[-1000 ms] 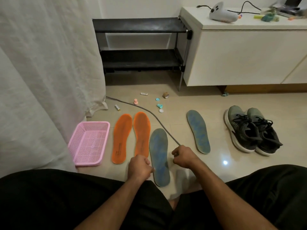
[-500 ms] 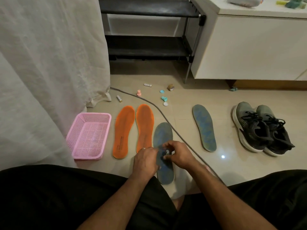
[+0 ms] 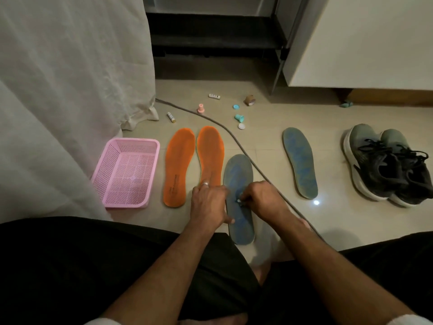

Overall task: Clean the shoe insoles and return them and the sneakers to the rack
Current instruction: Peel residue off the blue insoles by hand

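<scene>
A blue insole (image 3: 237, 174) lies on the floor right in front of me. My left hand (image 3: 208, 205) grips its left edge, thumb on the insole's surface. My right hand (image 3: 263, 200) sits over the insole's middle, fingertips pinched on a small pale object (image 3: 239, 201) that touches the insole; I cannot tell what it is. A second blue insole (image 3: 300, 160) lies to the right. Two orange insoles (image 3: 179, 160) (image 3: 210, 153) lie side by side to the left. The dark sneakers (image 3: 384, 163) stand together at far right. The black rack (image 3: 210, 31) is at the back.
A pink plastic basket (image 3: 131, 143) sits at left by a white curtain (image 3: 70, 78). A grey cable (image 3: 234, 137) runs diagonally across the floor past the near insole. Batteries, small caps and bits lie scattered near the rack. A white cabinet (image 3: 363, 43) stands at back right.
My right hand moved left from beside the cable onto the blue insole's middle and pinched a small object. My left hand shifted onto the insole's edge. My view tilted downward.
</scene>
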